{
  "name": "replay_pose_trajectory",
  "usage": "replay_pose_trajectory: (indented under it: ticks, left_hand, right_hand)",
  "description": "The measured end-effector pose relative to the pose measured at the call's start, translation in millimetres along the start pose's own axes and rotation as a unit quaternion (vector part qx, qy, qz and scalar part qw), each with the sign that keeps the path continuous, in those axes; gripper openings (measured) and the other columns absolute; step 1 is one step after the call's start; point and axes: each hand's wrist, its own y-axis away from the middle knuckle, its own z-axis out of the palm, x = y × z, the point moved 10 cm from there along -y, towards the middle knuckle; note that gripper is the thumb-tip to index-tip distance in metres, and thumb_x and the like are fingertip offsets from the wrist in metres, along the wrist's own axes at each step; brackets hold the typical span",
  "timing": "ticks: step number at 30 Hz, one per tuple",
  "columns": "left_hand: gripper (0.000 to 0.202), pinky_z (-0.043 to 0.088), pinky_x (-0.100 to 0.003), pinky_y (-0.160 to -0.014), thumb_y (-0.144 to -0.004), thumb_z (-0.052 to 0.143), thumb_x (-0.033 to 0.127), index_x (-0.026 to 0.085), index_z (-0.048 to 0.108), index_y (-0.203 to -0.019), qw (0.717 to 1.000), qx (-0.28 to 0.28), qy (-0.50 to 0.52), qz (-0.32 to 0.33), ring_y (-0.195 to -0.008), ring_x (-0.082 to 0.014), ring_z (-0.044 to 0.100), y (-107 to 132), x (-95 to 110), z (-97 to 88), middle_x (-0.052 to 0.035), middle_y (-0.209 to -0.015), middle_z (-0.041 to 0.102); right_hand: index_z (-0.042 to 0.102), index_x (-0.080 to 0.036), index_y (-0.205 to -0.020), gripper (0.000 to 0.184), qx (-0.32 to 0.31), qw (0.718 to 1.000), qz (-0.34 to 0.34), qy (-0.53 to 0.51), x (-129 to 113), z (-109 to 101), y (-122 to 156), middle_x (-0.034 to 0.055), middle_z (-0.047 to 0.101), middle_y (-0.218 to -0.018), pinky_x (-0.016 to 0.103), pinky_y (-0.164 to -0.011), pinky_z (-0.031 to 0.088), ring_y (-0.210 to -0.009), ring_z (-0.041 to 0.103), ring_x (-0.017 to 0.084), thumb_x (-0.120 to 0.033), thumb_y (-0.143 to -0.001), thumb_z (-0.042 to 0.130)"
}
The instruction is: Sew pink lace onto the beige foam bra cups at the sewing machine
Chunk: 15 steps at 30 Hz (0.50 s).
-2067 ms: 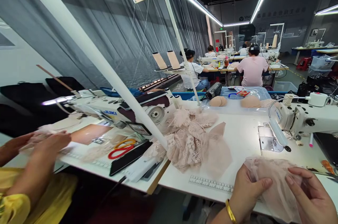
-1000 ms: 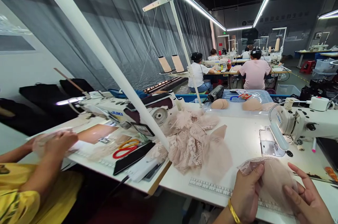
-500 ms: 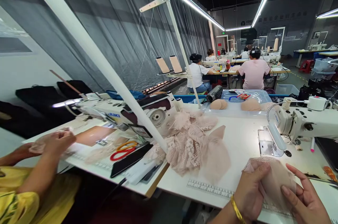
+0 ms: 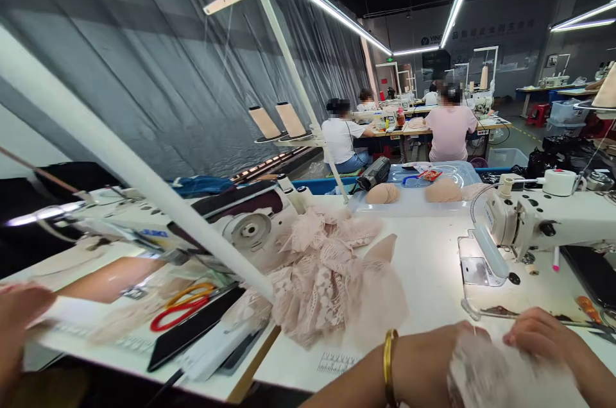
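Note:
At the table's front edge, my left hand (image 4: 436, 360), with a gold bracelet on its wrist, is closed on a pale beige lace fabric piece (image 4: 510, 373). My right hand (image 4: 543, 337) grips the same piece from the other side, its fingers curled at the upper edge. The fabric hangs blurred in front of both hands and hides part of the fingers. Just beyond them stands the sewing machine (image 4: 534, 215), its lamp lit over the needle plate. A heap of beige lace pieces (image 4: 320, 273) lies on the table to the left.
A clear plastic tray (image 4: 409, 203) holds beige cups (image 4: 443, 190) at the back. On the neighbouring table are red-handled scissors (image 4: 180, 312) and another sewing machine (image 4: 192, 222). A co-worker's hand (image 4: 19, 318) shows at far left. A white pole (image 4: 144, 183) slants across the left side.
The view has shifted right. My hands have turned the fabric piece and brought it lower and closer to me; it now hangs in front of them.

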Motion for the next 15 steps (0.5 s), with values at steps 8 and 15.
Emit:
replay_pose_trajectory:
  ticks: [8, 15]
  left_hand:
    - [0.009, 0.030, -0.045, -0.094, -0.077, 0.071, 0.011, 0.020, 0.073, -0.077, 0.925, -0.098, -0.367, 0.020, -0.097, -0.0246, 0.068, -41.1, -56.4, -16.3, -0.0046, -0.106, 0.079]
    - [0.018, 0.029, -0.045, -0.094, -0.068, 0.075, 0.013, 0.023, 0.076, -0.083, 0.921, -0.002, -0.388, -0.005, -0.091, -0.0257, 0.067, -44.2, -77.4, -26.8, -0.0044, -0.109, 0.077]
  right_hand:
    - [0.077, -0.029, -0.111, 0.038, -0.145, 0.913, -0.246, 0.291, -21.4, 12.7, -59.9, 0.0046, 0.080, -0.111, 0.034, -0.085, 0.056, -0.104, 0.069, 0.022, -0.007, -0.103, 0.047]
    - [0.074, -0.031, -0.117, 0.042, -0.181, 0.926, -0.183, 0.277, -8.8, 11.7, -58.0, 0.0021, 0.077, -0.104, 0.033, -0.084, 0.050, -0.097, 0.068, 0.021, -0.005, -0.101, 0.046]
